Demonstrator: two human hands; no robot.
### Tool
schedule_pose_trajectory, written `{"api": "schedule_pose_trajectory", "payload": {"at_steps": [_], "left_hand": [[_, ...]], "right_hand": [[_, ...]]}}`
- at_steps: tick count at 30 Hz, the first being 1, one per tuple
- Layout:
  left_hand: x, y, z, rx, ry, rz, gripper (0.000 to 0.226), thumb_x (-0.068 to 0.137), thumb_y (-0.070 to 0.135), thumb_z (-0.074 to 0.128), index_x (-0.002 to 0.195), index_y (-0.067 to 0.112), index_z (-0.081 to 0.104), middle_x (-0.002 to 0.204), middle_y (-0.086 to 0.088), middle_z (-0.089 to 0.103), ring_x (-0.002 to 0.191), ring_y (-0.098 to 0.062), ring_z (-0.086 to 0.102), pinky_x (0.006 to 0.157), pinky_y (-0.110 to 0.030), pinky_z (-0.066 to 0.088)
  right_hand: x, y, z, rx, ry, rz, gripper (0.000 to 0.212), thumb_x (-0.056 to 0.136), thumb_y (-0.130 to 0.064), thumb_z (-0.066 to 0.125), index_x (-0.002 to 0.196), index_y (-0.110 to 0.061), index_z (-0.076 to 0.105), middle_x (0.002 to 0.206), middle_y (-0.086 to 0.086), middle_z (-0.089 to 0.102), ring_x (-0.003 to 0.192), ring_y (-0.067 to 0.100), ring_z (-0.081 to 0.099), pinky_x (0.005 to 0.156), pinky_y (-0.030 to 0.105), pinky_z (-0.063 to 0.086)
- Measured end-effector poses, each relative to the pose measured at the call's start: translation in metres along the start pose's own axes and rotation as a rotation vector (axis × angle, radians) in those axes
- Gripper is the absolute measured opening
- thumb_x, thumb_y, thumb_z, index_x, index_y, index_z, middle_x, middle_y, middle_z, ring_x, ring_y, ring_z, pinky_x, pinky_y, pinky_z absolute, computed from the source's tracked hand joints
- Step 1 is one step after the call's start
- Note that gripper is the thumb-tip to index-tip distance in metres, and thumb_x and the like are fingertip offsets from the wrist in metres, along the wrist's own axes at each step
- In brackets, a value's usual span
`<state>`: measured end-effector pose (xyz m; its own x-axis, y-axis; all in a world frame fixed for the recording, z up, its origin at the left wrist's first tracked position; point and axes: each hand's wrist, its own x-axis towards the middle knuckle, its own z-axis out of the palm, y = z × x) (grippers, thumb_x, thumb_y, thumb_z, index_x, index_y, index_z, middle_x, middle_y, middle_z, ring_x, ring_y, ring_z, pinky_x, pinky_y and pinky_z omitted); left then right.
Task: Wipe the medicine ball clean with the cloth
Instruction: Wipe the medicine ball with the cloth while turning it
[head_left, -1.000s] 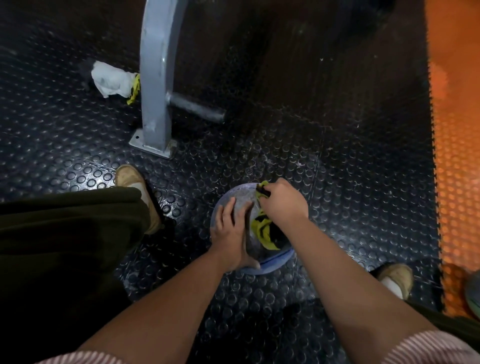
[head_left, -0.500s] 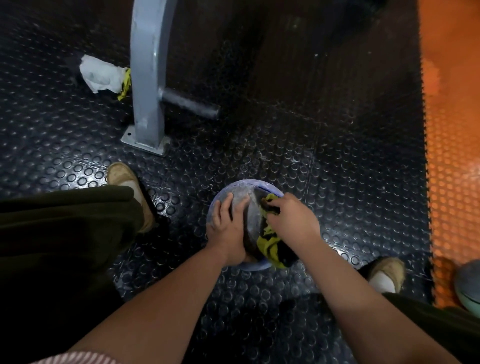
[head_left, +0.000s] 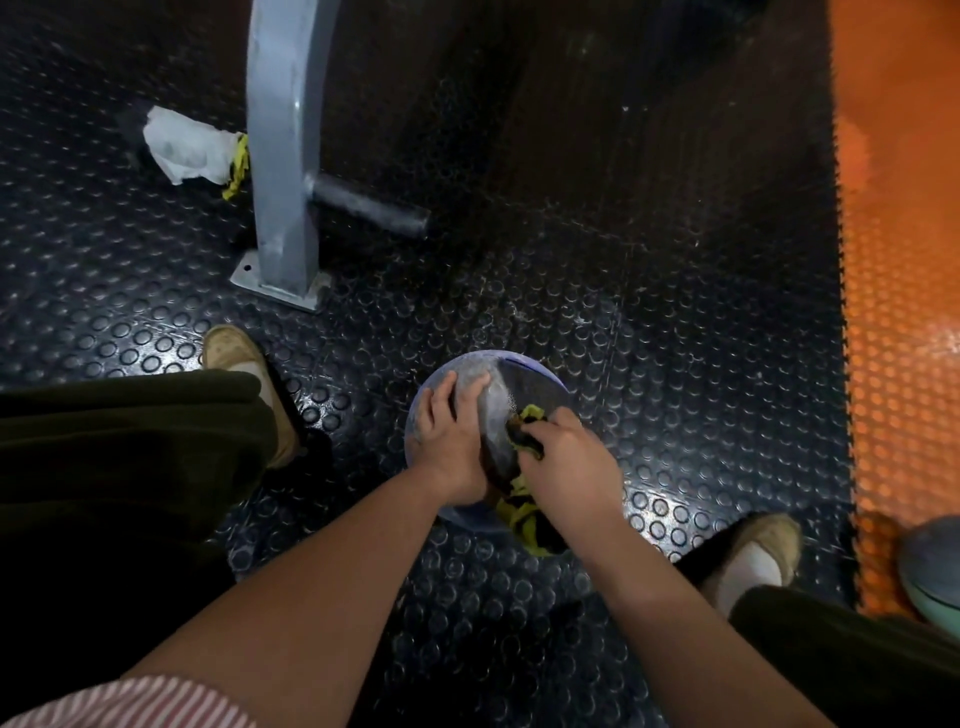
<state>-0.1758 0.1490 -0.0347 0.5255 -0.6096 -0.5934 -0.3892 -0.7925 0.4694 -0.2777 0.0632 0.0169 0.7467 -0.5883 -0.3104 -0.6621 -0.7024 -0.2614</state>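
Note:
A dusty blue and dark medicine ball (head_left: 511, 387) sits on the studded black floor between my feet. My left hand (head_left: 451, 441) lies flat on the ball's left side, fingers spread and pointing away from me. My right hand (head_left: 569, 460) grips a bunched yellow and black cloth (head_left: 524, 512) and presses it against the ball's right side. Part of the cloth hangs down below my right wrist. The near half of the ball is hidden under both hands.
A grey metal post (head_left: 280, 156) with a side peg (head_left: 371, 205) is bolted to the floor ahead on the left. A white rag (head_left: 184, 145) lies beside it. Orange matting (head_left: 904, 260) runs along the right, with another ball (head_left: 932, 566) at its near end.
My right hand has drawn the cloth back toward me down the ball's right side. My left hand has stayed on the left side. The far top of the ball is now uncovered.

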Motion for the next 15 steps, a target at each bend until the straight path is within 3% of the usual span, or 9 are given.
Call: {"api": "schedule_pose_trajectory", "payload": {"at_steps": [5,9,15], "left_hand": [[-0.016,-0.003,0.013,0.065,0.013,0.031,0.134,0.064,0.047,0.085,0.149,0.033,-0.018,0.155,-0.004,-0.026,0.145,-0.033,-0.021,0.118,-0.054,0.012],[-0.012,-0.005,0.007,0.022,0.015,0.037,0.139,0.057,0.048,0.089,0.149,0.033,-0.014,0.155,-0.002,-0.023,0.145,-0.031,-0.019,0.118,-0.055,0.013],[0.004,-0.005,-0.004,0.005,-0.013,0.003,0.117,0.073,0.018,0.078,0.142,0.047,-0.013,0.151,0.010,-0.024,0.145,-0.028,-0.017,0.118,-0.052,0.015]], "right_hand": [[0.052,-0.011,-0.011,-0.056,-0.018,0.017,0.028,0.095,-0.025,0.047,0.116,-0.013,0.061,0.114,0.007,0.048,0.101,0.030,0.054,0.067,0.033,0.038],[0.059,-0.015,-0.014,-0.037,-0.042,0.027,0.027,0.095,-0.024,0.048,0.115,-0.011,0.061,0.115,0.008,0.048,0.099,0.031,0.054,0.067,0.033,0.037],[0.005,-0.002,0.004,-0.047,-0.001,-0.014,0.031,0.095,-0.027,0.045,0.120,-0.017,0.061,0.120,0.004,0.046,0.104,0.029,0.052,0.075,0.035,0.044]]}}
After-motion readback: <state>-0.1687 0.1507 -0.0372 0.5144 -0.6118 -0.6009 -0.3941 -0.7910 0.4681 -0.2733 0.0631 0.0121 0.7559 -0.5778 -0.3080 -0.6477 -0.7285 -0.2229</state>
